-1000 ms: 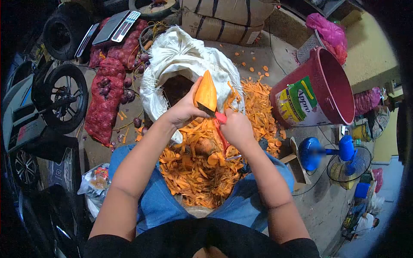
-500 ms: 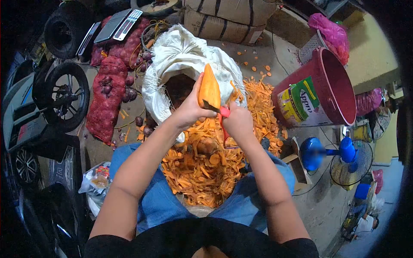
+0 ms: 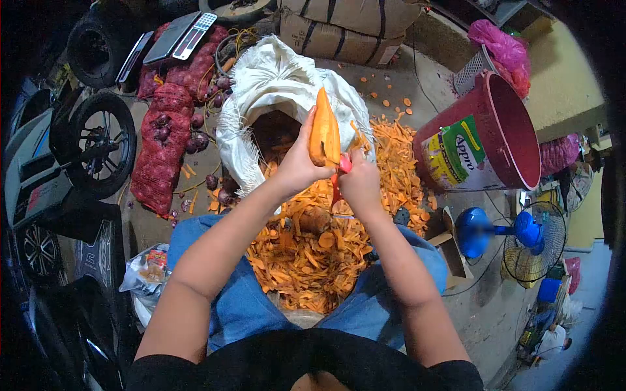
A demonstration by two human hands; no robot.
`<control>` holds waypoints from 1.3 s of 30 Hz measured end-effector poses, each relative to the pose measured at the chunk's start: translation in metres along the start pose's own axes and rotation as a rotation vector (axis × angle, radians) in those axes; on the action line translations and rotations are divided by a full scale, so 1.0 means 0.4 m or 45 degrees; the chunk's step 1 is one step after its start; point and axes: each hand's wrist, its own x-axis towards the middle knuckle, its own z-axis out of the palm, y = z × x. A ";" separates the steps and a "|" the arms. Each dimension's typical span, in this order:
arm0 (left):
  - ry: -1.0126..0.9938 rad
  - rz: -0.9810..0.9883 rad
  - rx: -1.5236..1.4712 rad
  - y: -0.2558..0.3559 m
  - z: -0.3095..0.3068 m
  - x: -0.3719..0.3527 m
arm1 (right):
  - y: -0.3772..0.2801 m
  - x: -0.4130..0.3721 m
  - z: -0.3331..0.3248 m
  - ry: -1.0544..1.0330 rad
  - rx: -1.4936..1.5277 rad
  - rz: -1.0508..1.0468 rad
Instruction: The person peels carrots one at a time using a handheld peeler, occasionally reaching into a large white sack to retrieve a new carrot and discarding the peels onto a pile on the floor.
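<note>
My left hand (image 3: 301, 159) is closed round the thick lower part of a large peeled orange carrot (image 3: 324, 133), which points upward and away from me. In my right hand (image 3: 360, 186) is a red-handled peeler (image 3: 345, 164), held against the carrot's thick end; its blade is mostly hidden. Both hands are just above a heap of orange peelings (image 3: 306, 274) between my knees. A brownish rounded lump (image 3: 314, 220) sits in that heap. Beyond my hands stands an open white woven sack (image 3: 261, 78), its inside dark.
To the right, a large dark red bucket (image 3: 460, 140) leans near a blue fan (image 3: 529, 228) and a small cardboard box (image 3: 450, 251). On the left are red net bags of onions (image 3: 160, 176), a scale (image 3: 173, 39) and a motorbike wheel (image 3: 101, 144). Cartons (image 3: 349, 29) lie behind.
The carrot has shifted slightly right and upward and turned more upright in my left hand. The dark blade that showed across its thick end is now mostly out of sight.
</note>
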 end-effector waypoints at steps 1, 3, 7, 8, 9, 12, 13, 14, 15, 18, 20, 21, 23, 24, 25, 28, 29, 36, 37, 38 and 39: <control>0.046 -0.001 0.029 0.001 0.002 -0.001 | 0.002 0.001 0.001 -0.003 -0.001 -0.001; -0.020 -0.038 -0.018 0.013 -0.001 -0.001 | 0.005 0.010 0.003 -0.027 -0.003 0.056; -0.173 -0.137 -0.085 -0.007 -0.013 0.005 | 0.039 0.034 -0.002 0.081 0.078 0.000; -0.174 -0.140 -0.082 -0.012 -0.011 0.004 | 0.031 0.031 0.002 0.091 0.086 0.024; -0.108 -0.089 -0.068 -0.009 -0.004 0.002 | 0.022 0.029 0.009 0.103 0.095 0.046; 0.004 0.004 0.054 -0.011 -0.001 0.002 | -0.001 0.012 0.034 0.052 0.055 0.085; 0.045 0.041 0.163 -0.014 -0.001 0.001 | 0.003 0.015 0.032 0.051 0.054 0.085; 0.045 0.040 0.161 -0.011 -0.005 0.000 | 0.011 0.022 0.029 0.014 0.070 0.071; -0.072 -0.050 0.018 -0.005 -0.015 0.000 | 0.021 0.030 0.024 -0.022 0.086 0.055; -0.215 -0.128 -0.094 -0.012 -0.025 0.000 | 0.054 0.061 -0.012 -0.182 0.044 0.095; -0.247 -0.123 -0.065 -0.020 -0.016 -0.005 | 0.049 0.049 0.001 -0.125 0.080 0.124; -0.165 -0.087 -0.043 -0.018 -0.004 -0.009 | 0.044 0.046 0.010 -0.068 0.119 0.145; -0.082 -0.053 -0.022 -0.009 0.002 -0.011 | 0.036 0.043 0.018 -0.097 0.118 0.153; -0.111 -0.091 0.022 -0.004 0.000 -0.013 | 0.035 0.040 0.019 -0.130 0.115 0.160; -0.140 -0.130 0.065 -0.001 -0.002 -0.014 | 0.047 0.043 0.015 -0.132 0.114 0.162; -0.360 -0.160 -0.063 0.010 -0.020 -0.017 | 0.078 0.059 0.002 -0.272 0.067 0.004; -0.364 -0.160 -0.063 0.005 -0.017 -0.018 | 0.074 0.056 0.000 -0.251 0.059 0.038; -0.069 -0.124 0.000 0.007 0.020 -0.037 | 0.055 0.050 0.024 -0.119 0.141 0.159; -0.148 -0.238 -0.236 0.010 0.012 -0.034 | 0.055 0.055 0.022 -0.103 0.155 0.126; -0.149 -0.233 -0.235 0.010 0.010 -0.033 | 0.055 0.059 0.021 -0.100 0.153 0.123; -0.162 -0.215 -0.179 0.007 0.010 -0.034 | 0.055 0.060 0.019 -0.103 0.130 0.146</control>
